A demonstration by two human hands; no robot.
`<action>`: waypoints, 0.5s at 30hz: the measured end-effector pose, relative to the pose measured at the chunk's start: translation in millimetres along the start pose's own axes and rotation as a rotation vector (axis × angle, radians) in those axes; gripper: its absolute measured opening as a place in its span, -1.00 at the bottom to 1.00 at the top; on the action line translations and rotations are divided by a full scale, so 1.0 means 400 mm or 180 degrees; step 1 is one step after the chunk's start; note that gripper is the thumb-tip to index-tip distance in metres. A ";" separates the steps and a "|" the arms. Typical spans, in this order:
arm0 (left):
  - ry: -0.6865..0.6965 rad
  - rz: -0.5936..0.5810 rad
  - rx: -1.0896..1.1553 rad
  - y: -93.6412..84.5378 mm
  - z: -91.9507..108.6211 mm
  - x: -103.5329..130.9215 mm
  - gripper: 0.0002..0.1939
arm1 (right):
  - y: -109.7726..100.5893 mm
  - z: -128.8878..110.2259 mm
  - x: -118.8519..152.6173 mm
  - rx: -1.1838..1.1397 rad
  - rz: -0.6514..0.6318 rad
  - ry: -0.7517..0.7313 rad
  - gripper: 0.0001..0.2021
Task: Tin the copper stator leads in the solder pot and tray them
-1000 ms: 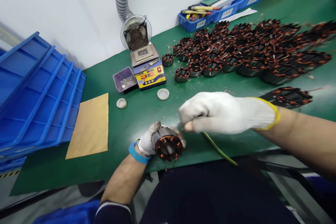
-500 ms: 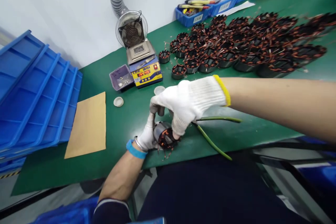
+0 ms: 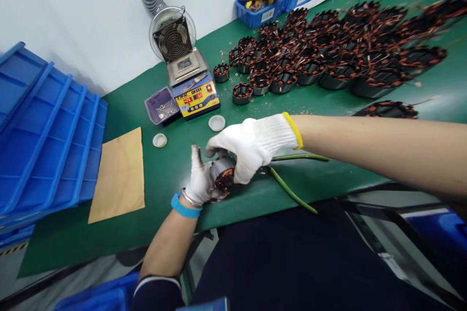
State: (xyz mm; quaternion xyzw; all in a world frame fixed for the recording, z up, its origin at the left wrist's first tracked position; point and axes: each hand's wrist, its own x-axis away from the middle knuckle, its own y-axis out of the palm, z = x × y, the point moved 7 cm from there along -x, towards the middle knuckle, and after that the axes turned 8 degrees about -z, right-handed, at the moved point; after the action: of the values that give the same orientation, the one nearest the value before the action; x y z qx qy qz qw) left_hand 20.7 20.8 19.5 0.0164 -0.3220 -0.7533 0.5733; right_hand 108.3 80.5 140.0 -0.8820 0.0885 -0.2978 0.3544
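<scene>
A motor stator (image 3: 223, 173), a grey metal ring wound with copper wire, is held just above the near part of the green table. My left hand (image 3: 200, 180), in a white glove, grips it from the left with the thumb pointing up and away from the ring. Over its top and right side curl the fingers of my right hand (image 3: 246, 148), also gloved. Some of the fingertips are hidden behind the ring. Beside the right hand lies a hand tool with two green handles (image 3: 292, 194); its head is out of sight.
Many similar stators (image 3: 284, 80) stand crowded on the table at the right. Behind my hands are a yellow-and-blue soldering unit (image 3: 199, 102), a purple tray (image 3: 153, 112) and small round lids (image 3: 216, 123). Cardboard (image 3: 120, 180) and blue bins (image 3: 47, 131) occupy the left.
My left thumb has come away from the right hand's fingers and now points up. The stator has turned slightly in my hands. The whole view has shifted a little.
</scene>
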 end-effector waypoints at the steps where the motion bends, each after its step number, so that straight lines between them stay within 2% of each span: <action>1: -0.0189 -0.0143 0.0270 0.004 -0.005 -0.002 0.19 | -0.001 0.010 0.006 -0.0009 0.0012 0.0025 -0.38; 2: -0.0299 -0.0162 0.0474 0.001 -0.004 -0.003 0.22 | 0.000 0.028 0.010 -0.0087 0.0004 0.0065 -0.53; 4: -0.0186 0.0127 0.0825 -0.028 0.017 -0.005 0.19 | -0.013 0.082 0.011 -0.0460 0.0232 0.0177 -0.69; 7: 0.0324 0.0851 0.1187 -0.090 0.056 -0.003 0.04 | -0.070 0.196 -0.003 -0.1013 0.1213 0.0567 -0.60; 10: 0.0493 0.1366 0.1288 -0.123 0.068 -0.003 -0.06 | -0.118 0.287 -0.034 -0.1212 0.2095 0.0963 -0.48; 13: 0.0462 0.1550 0.1233 -0.127 0.065 -0.011 -0.12 | -0.129 0.333 -0.082 -0.1423 0.2482 0.0962 -0.41; 15: 0.0453 0.1553 0.1160 -0.126 0.062 -0.017 -0.14 | -0.115 0.353 -0.113 -0.1487 0.2495 0.0918 -0.37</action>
State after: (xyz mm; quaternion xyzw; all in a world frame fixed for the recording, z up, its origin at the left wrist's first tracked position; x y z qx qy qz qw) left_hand -29.7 45.1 11.5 0.0938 -0.4052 -0.5204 0.7458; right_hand 152.4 211.8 69.6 -0.7879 0.5273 -0.2331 0.2164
